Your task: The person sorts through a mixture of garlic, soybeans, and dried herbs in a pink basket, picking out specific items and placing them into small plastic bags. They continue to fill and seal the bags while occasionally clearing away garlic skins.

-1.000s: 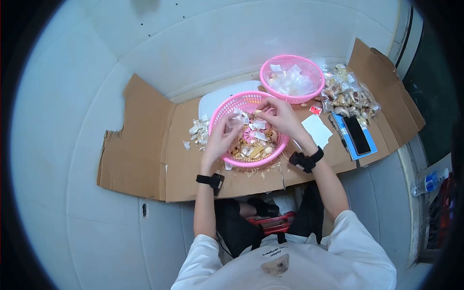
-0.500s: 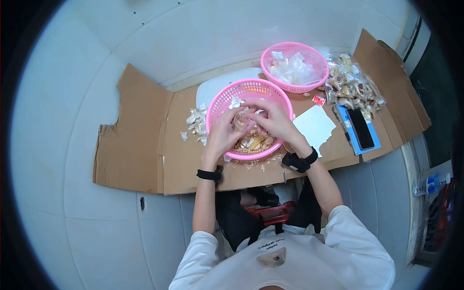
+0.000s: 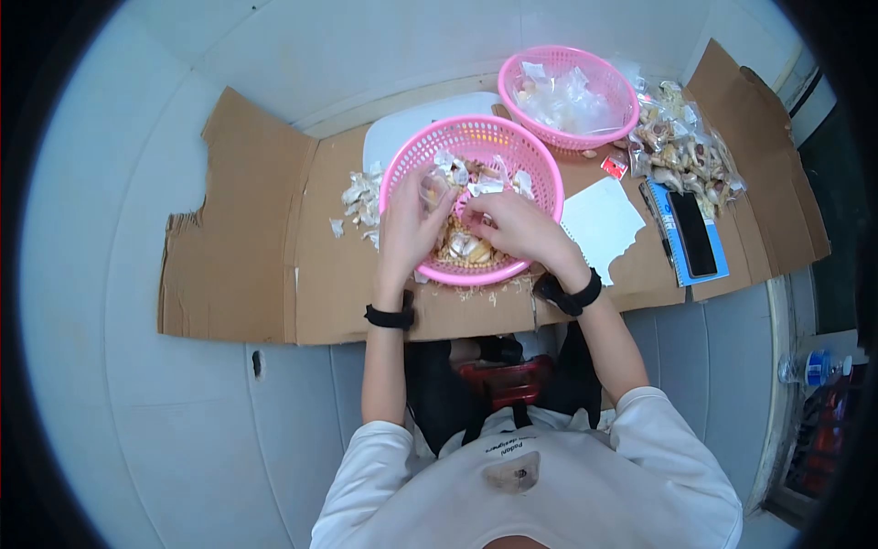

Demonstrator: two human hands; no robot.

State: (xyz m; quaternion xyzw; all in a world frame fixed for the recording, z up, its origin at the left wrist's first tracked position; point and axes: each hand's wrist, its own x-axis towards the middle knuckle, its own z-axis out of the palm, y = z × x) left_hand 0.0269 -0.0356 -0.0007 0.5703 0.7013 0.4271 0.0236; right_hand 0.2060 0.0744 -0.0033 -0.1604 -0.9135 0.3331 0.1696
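My left hand (image 3: pixel 410 227) is inside the left edge of the near pink basket (image 3: pixel 546 174), closed on a small clear plastic bag (image 3: pixel 433 188). What the bag contains is too small to make out. Over the middle of the same basket is my right hand (image 3: pixel 519 225), its fingers curled down among the dried pieces. Whether a piece is between those fingertips is hidden. Pale dried slices (image 3: pixel 468 249) and small tan bits lie beneath my hands. White packets (image 3: pixel 487 187) and brownish pieces rest toward the basket's far side.
Behind stands a second pink basket (image 3: pixel 631 96) of filled clear bags. More packed bags (image 3: pixel 686 151) are heaped at the right, near a phone (image 3: pixel 692 233) on a blue notebook and torn white paper (image 3: pixel 604 222). White scraps (image 3: pixel 364 197) lie left, on the cardboard (image 3: pixel 338 297).
My hands have moved apart. The right has left the bag and lowered into the basket's contents, while the left keeps the bag at the left side. The view has shifted slightly.
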